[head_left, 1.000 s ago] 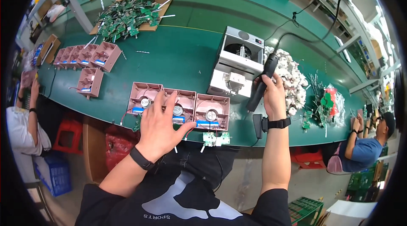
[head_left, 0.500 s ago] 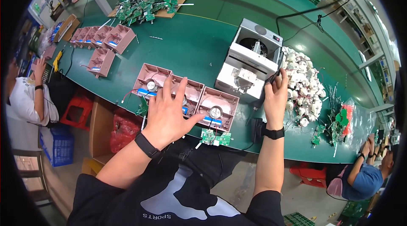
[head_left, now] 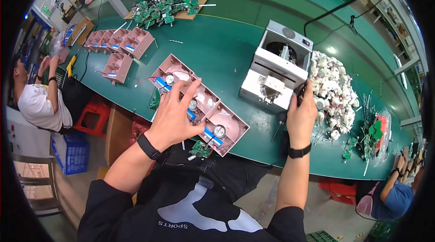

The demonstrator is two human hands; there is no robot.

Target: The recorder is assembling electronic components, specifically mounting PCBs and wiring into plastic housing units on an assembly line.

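Three pink plastic housings point(head_left: 232, 122) stand in a slanting row before me. Each has a round silver part point(head_left: 219, 131) and a blue cylinder point(head_left: 213, 137) inside. My left hand point(head_left: 171, 114) spans the middle housing, fingers on its far side and thumb on its near side. A green circuit board point(head_left: 201, 149) lies by the right housing at the table's near edge. To the right is a white boxy machine point(head_left: 276, 67) with a dark round opening. My right hand point(head_left: 302, 117) is curled at its right side, around something dark that is mostly hidden.
Several more pink housings point(head_left: 118, 67) stand at the left. Farther back, green circuit boards point(head_left: 165, 4) are heaped on cardboard. A pile of white round parts point(head_left: 335, 97) sits right of the machine, with dark wires point(head_left: 367, 128) beyond. People work at both sides.
The row of housings has turned clockwise, its right end now nearer me, with my left hand moving along. The right hand has come slightly nearer; the machine has stayed put.
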